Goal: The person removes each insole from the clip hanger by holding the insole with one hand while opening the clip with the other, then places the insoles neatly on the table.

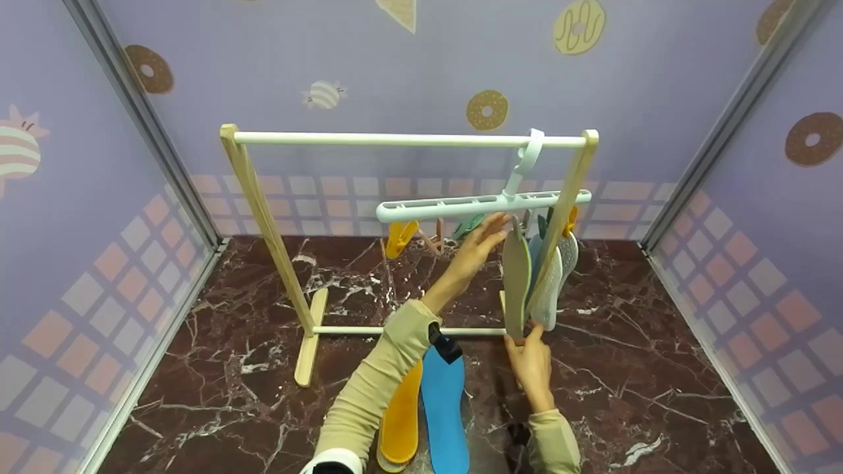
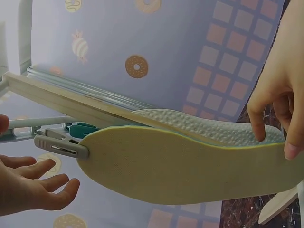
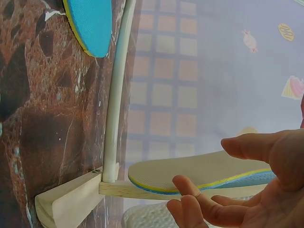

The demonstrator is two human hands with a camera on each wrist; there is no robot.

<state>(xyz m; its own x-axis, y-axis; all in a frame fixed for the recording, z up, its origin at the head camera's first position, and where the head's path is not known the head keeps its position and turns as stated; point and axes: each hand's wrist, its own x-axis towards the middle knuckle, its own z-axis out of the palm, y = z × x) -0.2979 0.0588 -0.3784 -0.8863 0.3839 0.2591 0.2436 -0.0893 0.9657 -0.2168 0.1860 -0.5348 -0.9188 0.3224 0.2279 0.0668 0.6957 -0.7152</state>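
Note:
A tan insole with a yellow edge (image 1: pixel 516 280) hangs upright from a grey clip (image 2: pixel 64 145) on the white hanger (image 1: pixel 454 205). My left hand (image 1: pixel 471 253) is raised under the hanger between a green clip (image 1: pixel 469 226) and this insole. In the left wrist view its fingers (image 2: pixel 57 192) are spread and relaxed, holding nothing. My right hand (image 1: pixel 532 365) is at the insole's lower end. Its thumb (image 3: pixel 247 144) and loosely bent fingers lie either side of the near edge in the right wrist view. Beside it hang a white textured insole (image 1: pixel 550 289) and others.
The hanger hooks on a wooden rack (image 1: pixel 395 139) whose right post crosses the hanging insoles. A yellow clip (image 1: pixel 399 240) and a pinkish clip (image 1: pixel 435 238) dangle left of my left hand. Orange (image 1: pixel 402 421) and blue (image 1: pixel 444 408) insoles lie on the dark marbled surface.

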